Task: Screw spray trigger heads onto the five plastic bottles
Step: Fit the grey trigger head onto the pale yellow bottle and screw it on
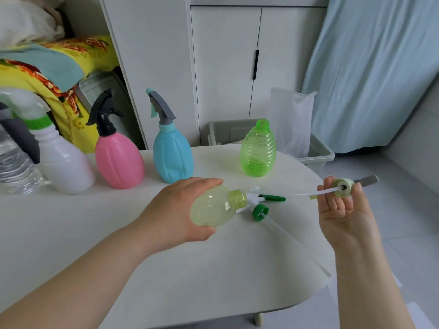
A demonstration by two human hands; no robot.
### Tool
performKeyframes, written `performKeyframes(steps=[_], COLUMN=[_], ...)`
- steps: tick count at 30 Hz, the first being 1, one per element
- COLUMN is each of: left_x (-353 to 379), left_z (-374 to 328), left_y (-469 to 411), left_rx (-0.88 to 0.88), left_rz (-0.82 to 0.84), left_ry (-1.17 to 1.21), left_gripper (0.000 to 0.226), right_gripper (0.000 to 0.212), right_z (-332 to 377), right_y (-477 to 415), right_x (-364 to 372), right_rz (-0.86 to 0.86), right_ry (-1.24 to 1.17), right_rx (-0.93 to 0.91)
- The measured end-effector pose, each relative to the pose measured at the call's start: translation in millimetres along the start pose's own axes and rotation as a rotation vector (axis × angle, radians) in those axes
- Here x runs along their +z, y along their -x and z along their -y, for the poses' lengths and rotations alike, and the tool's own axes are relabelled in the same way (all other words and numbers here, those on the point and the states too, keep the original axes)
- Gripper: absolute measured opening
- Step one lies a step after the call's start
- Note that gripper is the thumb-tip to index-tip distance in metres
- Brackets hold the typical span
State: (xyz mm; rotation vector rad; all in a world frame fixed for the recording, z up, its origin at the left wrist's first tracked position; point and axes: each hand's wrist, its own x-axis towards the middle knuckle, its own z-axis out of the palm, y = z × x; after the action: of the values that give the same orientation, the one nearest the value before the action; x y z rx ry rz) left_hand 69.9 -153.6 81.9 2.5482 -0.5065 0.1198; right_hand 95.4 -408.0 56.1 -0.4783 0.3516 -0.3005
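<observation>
My left hand (183, 210) grips a pale yellow-green bottle (213, 207) tilted on its side over the table, its open neck pointing right. My right hand (344, 210) holds a light green trigger head (344, 187) by its collar, grey lever behind; its white dip tube (285, 194) reaches left to the bottle's neck. A green-and-white trigger head (260, 210) lies on the table beneath. A bright green ribbed bottle (258, 150) stands open at the back. The white (61, 162), pink (118, 160) and blue (172, 155) bottles stand with heads on.
The white oval table (190, 269) ends close to my right hand. A clear water bottle (14, 167) stands at far left. Behind are a grey bin (318, 153) with a plastic bag, white cabinet doors, folded bedding and a blue curtain.
</observation>
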Motion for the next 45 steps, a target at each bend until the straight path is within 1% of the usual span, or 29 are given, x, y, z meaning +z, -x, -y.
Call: performKeyframes(steps=[4,7,10,13,17,20,21,23,24,27,28,31,34,36,38,39,41,45], left_x=[-1.5,0.7,4.2,7.5,11.0,14.1,15.4,17.5,18.4,20.6,21.1,21.0,20.3,22.1,24.8,26.2,28.2,29.1], left_z=[0.5,-1.9,-4.4,-10.1,-18.7,-20.1,-19.5,-17.5,-16.6,-13.0,-11.4,-4.5,1.7,2.1,0.6,-0.2,-1.4,-0.9], left_y=[0.7,0.7,-0.8,-3.5,-7.6,-8.0,-7.7,-7.1,-6.9,-7.3,-7.5,-7.6,-7.8,-8.0,-8.4,-8.9,-10.1,-11.1], left_rx=[-0.013,0.010,0.027,0.039,0.009,-0.009,-0.007,-0.014,-0.023,-0.051,-0.064,-0.119,-0.143,-0.151,-0.163,-0.169,-0.171,-0.170], left_rz=[0.003,0.023,0.031,0.045,0.027,0.001,-0.011,-0.049,-0.070,-0.133,-0.152,-0.196,-0.202,-0.203,-0.212,-0.214,-0.210,-0.203], left_ry=[0.027,0.013,0.019,0.048,0.194,0.264,0.285,0.340,0.367,0.436,0.460,0.520,0.556,0.585,0.615,0.627,0.640,0.656], left_gripper=[0.076,0.077,0.077,0.077,0.078,0.075,0.075,0.075,0.074,0.068,0.067,0.062,0.060,0.060,0.055,0.054,0.054,0.054], right_gripper=[0.018,0.018,0.019,0.011,0.016,0.022,0.025,0.040,0.041,0.021,0.019,0.023,0.025,0.019,0.016,0.016,0.022,0.020], right_z=[0.7,-2.1,-8.1,-15.4,-31.1,-36.3,-35.3,-33.5,-34.0,-39.9,-42.5,-49.1,-56.0,-59.7,-61.9,-61.8,-60.8,-59.8], right_y=[-1.4,1.7,7.5,18.9,36.1,39.6,39.9,40.6,40.4,40.0,40.8,43.8,46.3,47.0,48.1,48.2,47.6,42.9], right_x=[-1.1,2.8,11.4,21.8,27.4,28.7,30.0,34.6,36.9,47.1,51.9,64.3,71.1,72.2,72.5,72.3,71.9,70.0], right_rz=[0.021,0.072,0.200,0.381,0.560,0.642,0.660,0.700,0.715,0.761,0.773,0.806,0.798,0.785,0.767,0.760,0.737,0.715], right_ry=[0.058,0.090,0.204,0.347,0.560,0.617,0.623,0.631,0.636,0.644,0.651,0.651,0.647,0.602,0.540,0.511,0.485,0.569], right_rx=[0.020,-0.007,-0.053,-0.073,-0.088,-0.081,-0.085,-0.099,-0.107,-0.130,-0.133,-0.156,-0.200,-0.209,-0.210,-0.212,-0.222,-0.240])
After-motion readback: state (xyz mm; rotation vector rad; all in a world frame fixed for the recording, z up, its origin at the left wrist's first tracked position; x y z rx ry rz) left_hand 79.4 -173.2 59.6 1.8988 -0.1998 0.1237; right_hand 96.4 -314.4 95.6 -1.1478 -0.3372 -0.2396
